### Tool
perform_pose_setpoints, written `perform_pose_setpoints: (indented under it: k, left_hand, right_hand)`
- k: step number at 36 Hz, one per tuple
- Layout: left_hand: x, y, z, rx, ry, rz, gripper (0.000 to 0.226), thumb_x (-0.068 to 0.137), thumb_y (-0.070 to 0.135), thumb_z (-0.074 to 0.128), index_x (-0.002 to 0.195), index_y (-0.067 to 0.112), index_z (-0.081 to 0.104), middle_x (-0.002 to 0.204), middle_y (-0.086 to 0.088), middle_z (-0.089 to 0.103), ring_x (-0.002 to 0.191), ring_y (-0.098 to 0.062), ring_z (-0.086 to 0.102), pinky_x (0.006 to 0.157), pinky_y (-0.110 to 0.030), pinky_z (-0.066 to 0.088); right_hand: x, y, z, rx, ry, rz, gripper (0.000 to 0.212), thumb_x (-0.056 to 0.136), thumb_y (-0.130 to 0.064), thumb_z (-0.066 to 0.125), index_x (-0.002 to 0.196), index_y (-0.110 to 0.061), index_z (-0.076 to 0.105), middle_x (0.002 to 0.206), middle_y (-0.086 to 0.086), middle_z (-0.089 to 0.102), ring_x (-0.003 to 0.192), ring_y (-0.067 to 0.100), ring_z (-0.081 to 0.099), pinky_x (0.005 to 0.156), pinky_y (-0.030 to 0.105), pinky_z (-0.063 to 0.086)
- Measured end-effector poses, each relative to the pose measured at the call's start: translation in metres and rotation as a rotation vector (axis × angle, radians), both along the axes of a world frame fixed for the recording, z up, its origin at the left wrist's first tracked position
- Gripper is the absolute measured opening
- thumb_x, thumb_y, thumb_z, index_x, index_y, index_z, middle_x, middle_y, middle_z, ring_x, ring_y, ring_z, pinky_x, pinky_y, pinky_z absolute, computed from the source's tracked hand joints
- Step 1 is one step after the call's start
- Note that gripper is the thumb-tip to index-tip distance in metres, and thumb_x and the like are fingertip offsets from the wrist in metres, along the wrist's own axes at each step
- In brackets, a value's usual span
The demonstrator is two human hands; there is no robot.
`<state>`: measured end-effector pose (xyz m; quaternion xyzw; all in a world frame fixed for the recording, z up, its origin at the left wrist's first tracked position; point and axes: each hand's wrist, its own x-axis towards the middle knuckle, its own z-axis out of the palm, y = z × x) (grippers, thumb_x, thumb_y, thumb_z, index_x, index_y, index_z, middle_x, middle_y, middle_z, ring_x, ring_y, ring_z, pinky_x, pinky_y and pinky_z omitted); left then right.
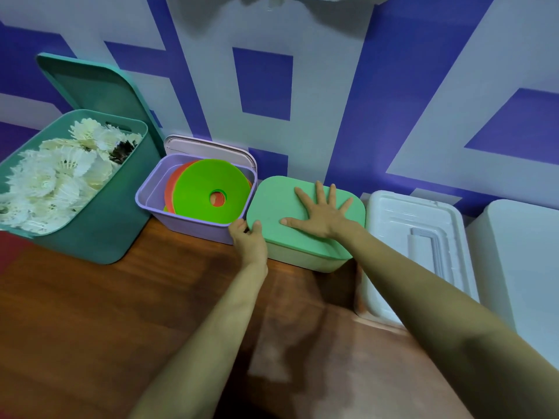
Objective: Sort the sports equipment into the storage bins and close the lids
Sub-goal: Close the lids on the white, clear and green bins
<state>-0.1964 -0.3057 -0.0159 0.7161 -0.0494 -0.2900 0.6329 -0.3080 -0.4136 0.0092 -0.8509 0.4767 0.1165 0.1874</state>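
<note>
A light green bin (305, 260) stands in the middle with its green lid (278, 204) lying flat on top. My right hand (320, 213) rests palm down on the lid, fingers spread. My left hand (249, 240) grips the lid's near left corner. To the left, an open purple bin (193, 223) holds green and orange flat disc markers (199, 189), and its pale lid (211, 146) leans on the wall behind it. At far left an open teal bin (99, 234) is full of white shuttlecocks (57, 176); its teal lid (99, 92) stands against the wall.
A white lidded box (390, 225) with a handle recess sits right of the green bin, and another white container (520, 255) stands at the far right. All rest on a brown wooden surface (121, 313) against a blue and white wall.
</note>
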Motion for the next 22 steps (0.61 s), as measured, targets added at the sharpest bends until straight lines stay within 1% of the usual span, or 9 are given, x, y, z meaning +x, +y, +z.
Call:
perform_pose_setpoints:
  k: [3, 5, 8, 10, 13, 15, 17, 20, 22]
  left_hand:
    - [0.003, -0.003, -0.002, 0.004, 0.066, 0.039, 0.032, 0.088, 0.000, 0.058, 0.115, -0.011, 0.045, 0.100, -0.010, 0.054, 0.087, -0.015, 0.050, 0.071, -0.024, 0.041]
    - [0.007, -0.004, -0.005, -0.008, 0.104, 0.054, 0.029, 0.083, -0.004, 0.060, 0.108, -0.015, 0.050, 0.100, -0.017, 0.059, 0.082, -0.018, 0.053, 0.062, -0.024, 0.045]
    - [0.012, -0.006, -0.007, -0.050, 0.132, 0.071, 0.006, 0.079, -0.009, 0.061, 0.079, -0.003, 0.060, 0.088, -0.015, 0.061, 0.074, -0.019, 0.053, 0.060, -0.028, 0.043]
    - [0.015, -0.006, -0.006, -0.069, 0.144, 0.058, 0.023, 0.079, -0.010, 0.060, 0.065, 0.007, 0.055, 0.075, -0.009, 0.059, 0.068, -0.019, 0.052, 0.064, -0.031, 0.041]
    - [0.018, -0.003, -0.004, -0.087, 0.214, 0.012, 0.019, 0.083, -0.010, 0.057, 0.072, 0.005, 0.056, 0.072, -0.004, 0.057, 0.051, -0.003, 0.056, 0.060, -0.024, 0.045]
    - [0.019, -0.002, -0.003, -0.107, 0.286, 0.013, 0.014, 0.085, -0.008, 0.057, 0.092, 0.004, 0.060, 0.078, -0.001, 0.061, 0.045, 0.003, 0.055, 0.052, -0.019, 0.044]
    - [0.020, -0.002, -0.003, -0.112, 0.335, 0.018, 0.019, 0.085, -0.007, 0.058, 0.098, 0.007, 0.061, 0.077, 0.003, 0.063, 0.044, 0.004, 0.055, 0.053, -0.020, 0.041]
    - [0.023, -0.003, -0.006, -0.109, 0.379, 0.033, 0.022, 0.084, -0.010, 0.058, 0.078, 0.011, 0.061, 0.051, 0.016, 0.062, 0.042, 0.004, 0.054, 0.046, -0.016, 0.041]
    - [0.021, -0.002, -0.008, -0.118, 0.388, 0.045, 0.029, 0.082, -0.011, 0.059, 0.068, 0.015, 0.060, 0.046, 0.016, 0.060, 0.043, 0.003, 0.053, 0.052, -0.021, 0.039]
  right_hand:
    - [0.000, 0.000, -0.002, -0.029, -0.006, 0.007, 0.097, 0.069, -0.090, 0.029, 0.148, -0.044, -0.005, 0.157, 0.003, -0.020, 0.142, 0.036, -0.023, 0.101, 0.073, -0.011]
    - [0.004, 0.001, 0.000, -0.052, -0.011, 0.043, 0.100, 0.071, -0.087, 0.031, 0.150, -0.035, 0.000, 0.159, -0.002, -0.015, 0.144, 0.030, -0.019, 0.102, 0.074, -0.006]
    - [0.019, 0.004, 0.003, -0.064, -0.040, 0.089, 0.102, 0.074, -0.084, 0.033, 0.151, -0.022, 0.007, 0.159, -0.006, -0.010, 0.146, 0.025, -0.012, 0.102, 0.076, -0.001]
    - [0.031, 0.003, 0.002, -0.055, -0.054, 0.095, 0.095, 0.077, -0.083, 0.030, 0.150, -0.028, 0.006, 0.159, -0.007, -0.009, 0.146, 0.028, -0.012, 0.102, 0.076, -0.003]
    - [0.047, 0.002, -0.002, -0.069, -0.039, 0.140, 0.079, 0.082, -0.079, 0.021, 0.148, -0.042, -0.001, 0.159, -0.007, -0.011, 0.144, 0.032, -0.016, 0.102, 0.075, -0.007]
    - [0.054, 0.003, -0.006, -0.093, -0.040, 0.172, 0.071, 0.087, -0.074, 0.016, 0.148, -0.043, -0.003, 0.159, -0.007, -0.011, 0.144, 0.029, -0.018, 0.103, 0.073, -0.008]
    - [0.059, 0.005, -0.013, -0.121, -0.052, 0.165, 0.067, 0.090, -0.070, 0.012, 0.149, -0.041, -0.002, 0.159, -0.008, -0.011, 0.144, 0.027, -0.019, 0.103, 0.073, -0.009]
    - [0.059, 0.008, -0.022, -0.190, -0.050, 0.155, 0.067, 0.089, -0.069, 0.009, 0.149, -0.040, -0.002, 0.159, -0.009, -0.010, 0.144, 0.027, -0.018, 0.103, 0.073, -0.009]
    - [0.059, 0.008, -0.025, -0.218, -0.052, 0.149, 0.067, 0.089, -0.070, 0.008, 0.149, -0.041, -0.002, 0.159, -0.009, -0.009, 0.145, 0.027, -0.017, 0.102, 0.073, -0.009]
